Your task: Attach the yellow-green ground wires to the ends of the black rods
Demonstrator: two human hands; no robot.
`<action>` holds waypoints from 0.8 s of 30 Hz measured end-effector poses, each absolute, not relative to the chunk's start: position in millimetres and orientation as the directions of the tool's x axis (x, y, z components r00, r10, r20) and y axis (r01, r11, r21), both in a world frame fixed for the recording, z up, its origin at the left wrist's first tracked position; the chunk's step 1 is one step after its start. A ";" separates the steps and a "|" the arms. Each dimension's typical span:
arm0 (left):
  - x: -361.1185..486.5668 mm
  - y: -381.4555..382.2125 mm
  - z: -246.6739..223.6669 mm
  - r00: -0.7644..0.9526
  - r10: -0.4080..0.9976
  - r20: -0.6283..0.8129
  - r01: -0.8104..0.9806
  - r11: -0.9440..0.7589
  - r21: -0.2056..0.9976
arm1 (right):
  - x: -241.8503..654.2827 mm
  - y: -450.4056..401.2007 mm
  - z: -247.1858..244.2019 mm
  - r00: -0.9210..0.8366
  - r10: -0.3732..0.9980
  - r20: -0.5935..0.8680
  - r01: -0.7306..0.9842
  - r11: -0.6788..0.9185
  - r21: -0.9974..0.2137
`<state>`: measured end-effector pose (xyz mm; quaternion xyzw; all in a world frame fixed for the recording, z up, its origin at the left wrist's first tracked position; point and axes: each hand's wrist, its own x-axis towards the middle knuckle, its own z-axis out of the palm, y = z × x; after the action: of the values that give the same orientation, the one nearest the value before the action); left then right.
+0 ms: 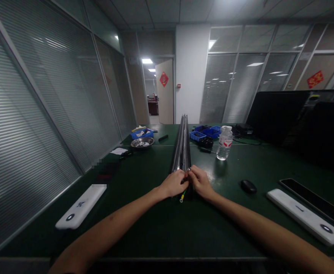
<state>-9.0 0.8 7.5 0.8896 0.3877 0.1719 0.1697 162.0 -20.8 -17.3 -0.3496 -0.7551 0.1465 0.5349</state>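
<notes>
A long, narrow metal profile (181, 148) with a groove along its middle lies lengthwise on the green table, pointing away from me. At its near end my left hand (174, 183) and my right hand (200, 182) meet, fingers bent and closed. Something small and shiny shows at my right fingertips, too small to name. Below my left fingers a short green-and-yellow wire (183, 196) sticks out towards me, its near end round and pale. Whatever lies between the two hands is hidden by the fingers.
Left stand a metal bowl (143, 143) of small parts, a blue bin (142, 133) and a white device (81, 207). To the right are blue trays (209, 132), a screwdriver (206, 150), a water bottle (224, 144), a mouse (248, 186), a phone-like slab (312, 199) and another white device (304, 216).
</notes>
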 end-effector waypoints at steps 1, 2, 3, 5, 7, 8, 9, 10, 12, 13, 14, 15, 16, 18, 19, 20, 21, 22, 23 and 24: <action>-9.0 0.9 7.3 0.644 0.744 0.178 0.626 -0.646 0.437 | 162.3 -20.1 -17.4 -0.180 0.692 0.699 0.366 0.707 -0.606; -9.1 1.0 7.3 0.648 0.740 0.182 0.621 -0.651 0.436 | 162.2 -19.7 -17.4 -0.175 0.697 0.696 0.365 0.702 -0.612; -9.4 1.2 7.4 0.654 0.733 0.186 0.615 -0.659 0.433 | 161.7 -19.8 -17.3 -0.167 0.699 0.696 0.371 0.698 -0.612; -10.2 1.8 8.1 0.673 0.715 0.189 0.597 -0.676 0.432 | 160.2 -21.0 -16.7 -0.154 0.698 0.700 0.400 0.691 -0.602; -11.0 2.9 8.2 0.692 0.698 0.182 0.581 -0.689 0.433 | 158.4 -22.9 -16.2 -0.149 0.693 0.706 0.441 0.686 -0.580; -11.2 3.7 7.7 0.696 0.695 0.181 0.578 -0.692 0.432 | 157.8 -23.8 -16.0 -0.149 0.688 0.710 0.461 0.684 -0.566; -11.3 4.6 6.8 0.697 0.693 0.183 0.578 -0.694 0.430 | 157.4 -24.4 -16.0 -0.147 0.683 0.715 0.478 0.682 -0.553; -11.3 5.5 5.5 0.696 0.693 0.187 0.578 -0.696 0.427 | 157.2 -24.7 -16.1 -0.139 0.678 0.722 0.493 0.679 -0.543; -10.9 7.4 2.3 0.693 0.692 0.200 0.577 -0.700 0.422 | 157.5 -25.0 -16.3 -0.112 0.668 0.736 0.516 0.672 -0.532; -10.7 8.2 0.8 0.691 0.693 0.204 0.577 -0.700 0.421 | 157.6 -25.1 -16.3 -0.097 0.663 0.742 0.523 0.668 -0.529; -10.5 8.8 -0.3 0.689 0.695 0.206 0.579 -0.699 0.420 | 157.8 -25.4 -16.1 -0.085 0.660 0.747 0.528 0.665 -0.528; -10.5 9.1 -1.0 0.685 0.698 0.208 0.582 -0.697 0.419 | 157.8 -25.9 -15.7 -0.080 0.658 0.749 0.531 0.664 -0.526; -10.4 9.1 -1.2 0.682 0.700 0.211 0.585 -0.695 0.418 | 157.6 -26.6 -15.1 -0.079 0.657 0.750 0.532 0.664 -0.525; -10.5 8.3 -0.2 0.681 0.702 0.209 0.589 -0.694 0.415 | 157.2 -28.0 -13.8 -0.085 0.659 0.747 0.525 0.667 -0.529; -10.5 7.5 0.8 0.681 0.703 0.203 0.591 -0.692 0.414 | 157.0 -28.5 -13.3 -0.087 0.661 0.745 0.515 0.670 -0.534; -10.4 6.6 1.8 0.680 0.706 0.199 0.595 -0.689 0.414 | 157.1 -28.5 -13.2 -0.090 0.664 0.742 0.500 0.675 -0.543; -10.2 5.6 2.8 0.676 0.710 0.196 0.599 -0.685 0.415 | 157.4 -28.1 -13.3 -0.093 0.667 0.740 0.482 0.680 -0.553; -10.0 4.7 3.6 0.671 0.716 0.195 0.604 -0.680 0.417 | 157.9 -27.2 -13.8 -0.097 0.670 0.736 0.461 0.686 -0.563; -9.7 3.9 4.2 0.663 0.722 0.198 0.609 -0.674 0.418 | 158.6 -25.9 -14.5 -0.106 0.673 0.732 0.440 0.692 -0.573; -9.5 3.2 4.6 0.655 0.728 0.200 0.615 -0.668 0.419 | 159.3 -24.4 -15.3 -0.115 0.678 0.726 0.421 0.696 -0.582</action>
<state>-9.5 3.2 4.6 0.8957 0.3750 0.1784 0.1590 159.3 -24.4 -15.3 -0.3723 -0.7376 0.1167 0.5511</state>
